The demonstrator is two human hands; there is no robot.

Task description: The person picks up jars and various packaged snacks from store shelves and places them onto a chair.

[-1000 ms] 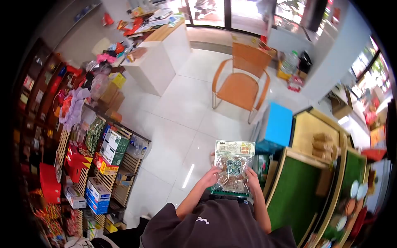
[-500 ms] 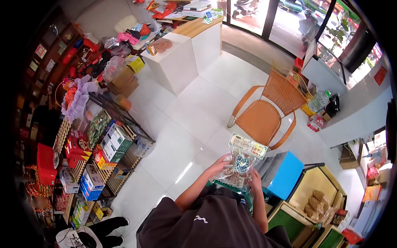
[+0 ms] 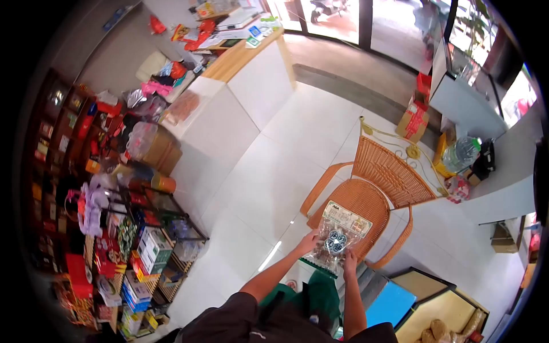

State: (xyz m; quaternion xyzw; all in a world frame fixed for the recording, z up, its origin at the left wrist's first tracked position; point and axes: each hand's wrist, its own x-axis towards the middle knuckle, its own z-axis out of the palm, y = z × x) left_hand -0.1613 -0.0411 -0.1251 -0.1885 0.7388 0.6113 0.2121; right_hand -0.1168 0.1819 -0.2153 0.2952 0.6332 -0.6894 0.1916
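Between my two hands is a clear plastic food packet (image 3: 333, 243) with a pale printed header and a dark round four-part label. My left hand (image 3: 309, 242) grips its left edge, and my right hand (image 3: 350, 264) grips its lower right edge. What is inside looks brownish, but I cannot make out its kind. The packet is held in front of my green apron (image 3: 320, 291). Beyond it, overlapping in view, stands an orange wicker armchair (image 3: 354, 200).
A white counter with a wooden top (image 3: 246, 48) stands ahead. Shelves with boxed goods (image 3: 154, 251) are at the left. At the lower right are a blue box (image 3: 392, 303) and a wooden bin (image 3: 452, 314) holding brown bags. A water bottle (image 3: 462, 154) stands beyond the chair.
The view has shifted forward, bringing the armchair closer and behind the packet. Both hands still hold the packet, now farther out from my body. The person at lower left has mostly left view.
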